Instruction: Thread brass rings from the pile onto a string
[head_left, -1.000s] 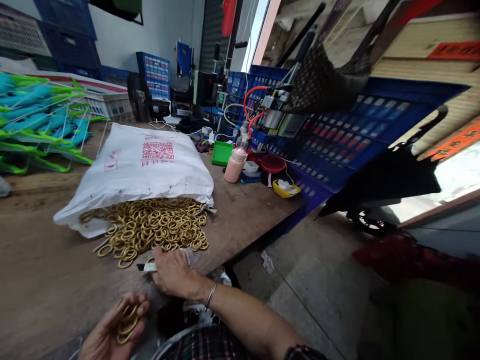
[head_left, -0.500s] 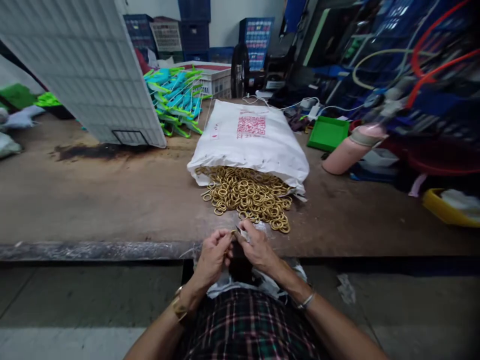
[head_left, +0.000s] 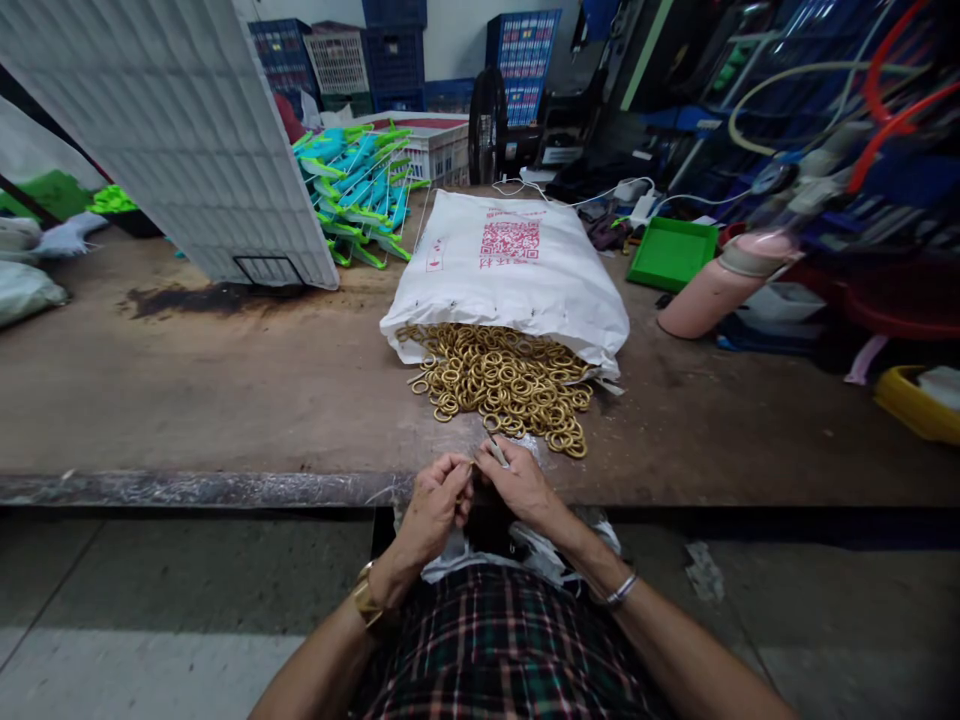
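Observation:
My left hand (head_left: 436,502) is closed at the near table edge, thumb and forefinger pinching a small gold-coloured ring that is mostly hidden by the fingers. Close beside it, my right hand (head_left: 521,487) grips a slim, pointed, knife-like metal tool (head_left: 496,452), its tip sticking out past the forefinger. The fingertips of both hands almost meet. Just beyond them lies a heap of gold-coloured rings (head_left: 510,385), spilling from the open mouth of a white woven sack (head_left: 517,280) with red print.
A white ribbed panel (head_left: 202,150) stands at the left, with blue and green plastic pieces (head_left: 356,190) piled behind it. To the right are a green tray (head_left: 673,252), a pink bottle (head_left: 697,300) and a yellow basin (head_left: 915,405). A black fan (head_left: 487,125) stands at the back.
The right hand has turned slightly, so more of the tool shows above its fingers. Its thumb and forefinger are closer to the left fingertips. The view has shifted slightly.

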